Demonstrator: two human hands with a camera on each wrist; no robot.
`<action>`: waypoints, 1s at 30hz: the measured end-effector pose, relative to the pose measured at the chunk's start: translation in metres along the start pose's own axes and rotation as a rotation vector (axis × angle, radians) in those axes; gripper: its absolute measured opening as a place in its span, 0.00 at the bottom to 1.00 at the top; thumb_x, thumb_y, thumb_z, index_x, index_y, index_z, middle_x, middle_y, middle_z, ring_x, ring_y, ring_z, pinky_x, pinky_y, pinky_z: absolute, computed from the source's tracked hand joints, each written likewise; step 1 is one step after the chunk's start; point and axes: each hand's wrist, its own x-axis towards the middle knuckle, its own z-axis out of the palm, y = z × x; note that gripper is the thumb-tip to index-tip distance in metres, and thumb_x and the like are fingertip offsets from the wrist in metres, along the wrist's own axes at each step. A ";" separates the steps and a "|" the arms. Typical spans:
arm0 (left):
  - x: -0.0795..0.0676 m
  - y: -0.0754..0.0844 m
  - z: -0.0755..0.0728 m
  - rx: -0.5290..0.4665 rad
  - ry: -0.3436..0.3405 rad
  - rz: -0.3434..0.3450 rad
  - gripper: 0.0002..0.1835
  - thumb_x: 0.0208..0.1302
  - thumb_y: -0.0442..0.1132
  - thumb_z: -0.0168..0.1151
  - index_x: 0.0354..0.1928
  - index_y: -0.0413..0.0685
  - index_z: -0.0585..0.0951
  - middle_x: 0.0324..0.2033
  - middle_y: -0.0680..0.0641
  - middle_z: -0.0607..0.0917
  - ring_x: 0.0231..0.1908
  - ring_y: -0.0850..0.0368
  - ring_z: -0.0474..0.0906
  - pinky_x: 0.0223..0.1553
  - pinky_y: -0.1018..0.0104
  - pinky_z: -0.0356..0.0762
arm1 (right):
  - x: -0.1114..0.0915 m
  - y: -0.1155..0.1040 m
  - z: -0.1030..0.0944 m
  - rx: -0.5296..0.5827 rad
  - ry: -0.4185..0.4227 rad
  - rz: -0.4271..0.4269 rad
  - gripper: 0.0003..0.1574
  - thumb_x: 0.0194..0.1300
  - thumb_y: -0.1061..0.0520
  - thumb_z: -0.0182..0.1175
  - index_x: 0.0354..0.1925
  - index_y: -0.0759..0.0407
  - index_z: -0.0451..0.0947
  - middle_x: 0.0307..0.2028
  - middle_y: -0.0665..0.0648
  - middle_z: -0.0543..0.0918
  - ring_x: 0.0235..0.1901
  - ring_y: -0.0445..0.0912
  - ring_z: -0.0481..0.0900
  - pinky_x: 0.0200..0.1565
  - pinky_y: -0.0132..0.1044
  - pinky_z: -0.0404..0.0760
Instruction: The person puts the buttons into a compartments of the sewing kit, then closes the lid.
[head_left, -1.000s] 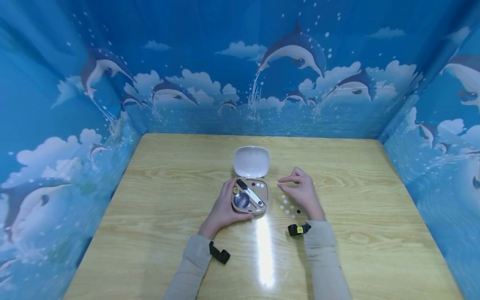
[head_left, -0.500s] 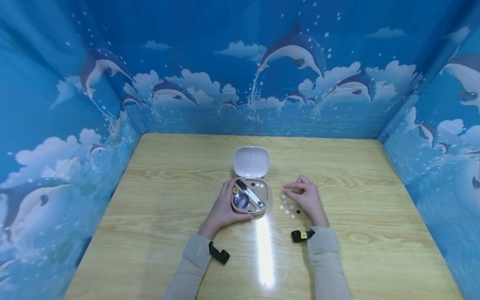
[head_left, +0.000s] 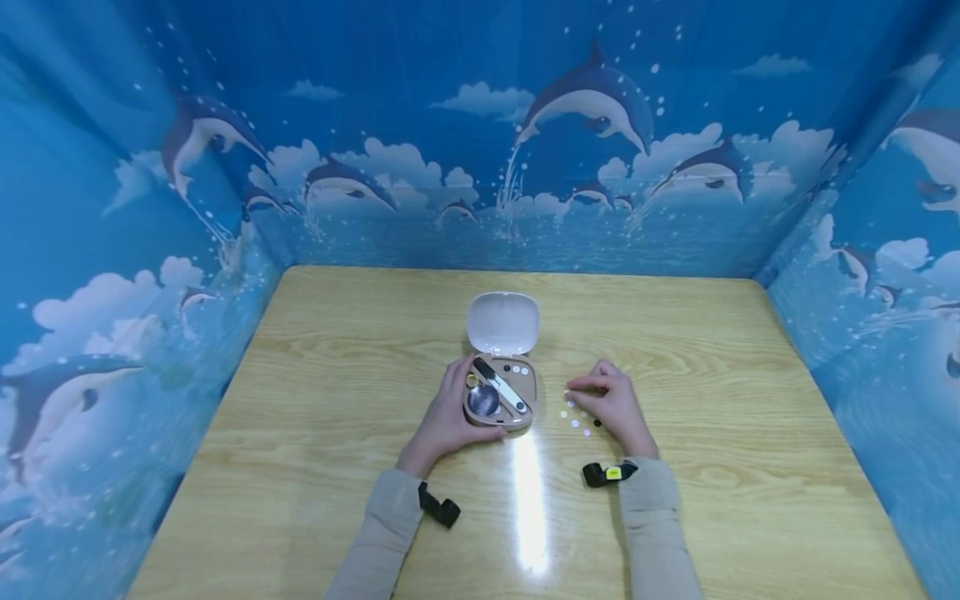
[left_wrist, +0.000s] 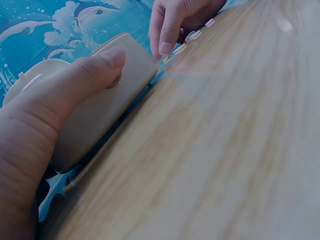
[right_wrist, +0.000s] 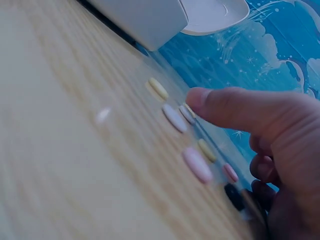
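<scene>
My left hand (head_left: 444, 417) grips a small beige sewing kit box (head_left: 532, 417) from its left side, thumb at the front wall. Its white lid (head_left: 503, 323) stands raised at the back. Inside lie a black-and-white tool (head_left: 500, 386), a dark round disc (head_left: 482, 401), a gold ring-shaped piece (head_left: 472, 380) and several buttons (head_left: 516, 369). To the right of the box, my right hand (head_left: 611, 408) has its thumb and index fingertips down at a yellow button (right_wrist: 190, 110), partly hidden by the thumb. I cannot tell whether they pinch it.
Several loose buttons, including a pink button (right_wrist: 197, 165), a lavender button (right_wrist: 174, 118) and a black button (head_left: 597, 423), lie beside my right hand. A wood-grain table (head_left: 337, 350) carries everything. Blue dolphin-print curtains (head_left: 480, 167) border its back and sides.
The right hand has moved away from beside the box, toward me, and lowered its fingertips to the farthest loose button. The left hand and the box have stayed put.
</scene>
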 end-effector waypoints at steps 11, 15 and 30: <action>0.000 -0.001 0.000 -0.002 0.002 0.006 0.73 0.31 0.60 0.85 0.78 0.58 0.49 0.73 0.53 0.56 0.70 0.50 0.59 0.70 0.50 0.60 | 0.001 0.004 0.002 -0.047 0.007 -0.073 0.11 0.49 0.60 0.79 0.34 0.57 0.90 0.28 0.54 0.74 0.31 0.44 0.68 0.33 0.29 0.69; -0.001 -0.001 0.001 0.001 0.006 0.002 0.73 0.30 0.60 0.85 0.78 0.57 0.49 0.73 0.53 0.57 0.70 0.51 0.59 0.70 0.50 0.60 | 0.000 0.004 0.002 -0.072 0.007 -0.084 0.10 0.49 0.60 0.78 0.33 0.56 0.90 0.27 0.51 0.73 0.29 0.43 0.68 0.31 0.32 0.69; -0.001 0.000 0.000 0.001 0.004 0.011 0.73 0.30 0.62 0.85 0.78 0.56 0.50 0.73 0.52 0.57 0.70 0.49 0.59 0.70 0.49 0.60 | 0.000 0.001 0.003 -0.117 0.023 -0.105 0.08 0.49 0.62 0.78 0.30 0.55 0.90 0.26 0.49 0.74 0.29 0.44 0.68 0.31 0.32 0.68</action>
